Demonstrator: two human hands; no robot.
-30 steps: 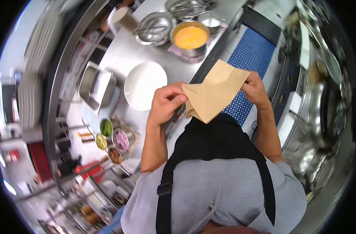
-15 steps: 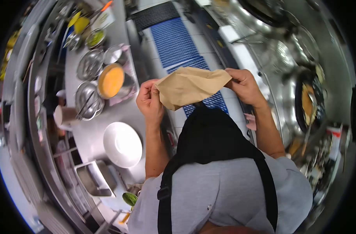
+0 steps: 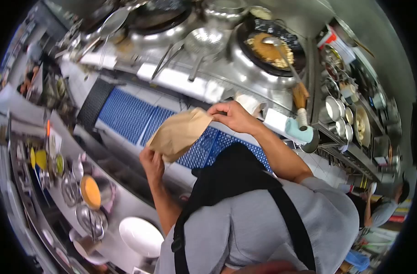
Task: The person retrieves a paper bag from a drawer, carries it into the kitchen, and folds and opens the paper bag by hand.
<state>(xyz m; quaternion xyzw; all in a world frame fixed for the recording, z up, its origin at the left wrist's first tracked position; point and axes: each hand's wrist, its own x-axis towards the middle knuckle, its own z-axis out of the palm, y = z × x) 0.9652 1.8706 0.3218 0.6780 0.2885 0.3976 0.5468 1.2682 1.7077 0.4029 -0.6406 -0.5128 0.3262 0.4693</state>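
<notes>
My left hand (image 3: 152, 160) and my right hand (image 3: 236, 118) hold a creased piece of brown paper (image 3: 178, 135) up in front of me. Fingers of the left hand pinch its lower left corner, while those of the right pinch its upper right corner. Whether it is a bag or a single sheet I cannot tell. It hangs above blue floor mats (image 3: 128, 108), between the stove and the steel counter. Beyond my right hand is a wok (image 3: 272, 70) with orange-brown food and a ladle (image 3: 273, 41) in it.
A large strainer (image 3: 206, 41) and a brush (image 3: 301, 102) lie along the stove (image 3: 233, 77). On the steel counter (image 3: 121, 210) stand a white dish (image 3: 141, 236), a pot of orange liquid (image 3: 90, 192) and several metal bowls. Another person (image 3: 384, 208) is at the far right.
My view has turned right toward the stove, so the wok now shows near the top. Both hands still grip the brown paper, which now slants with its right end higher.
</notes>
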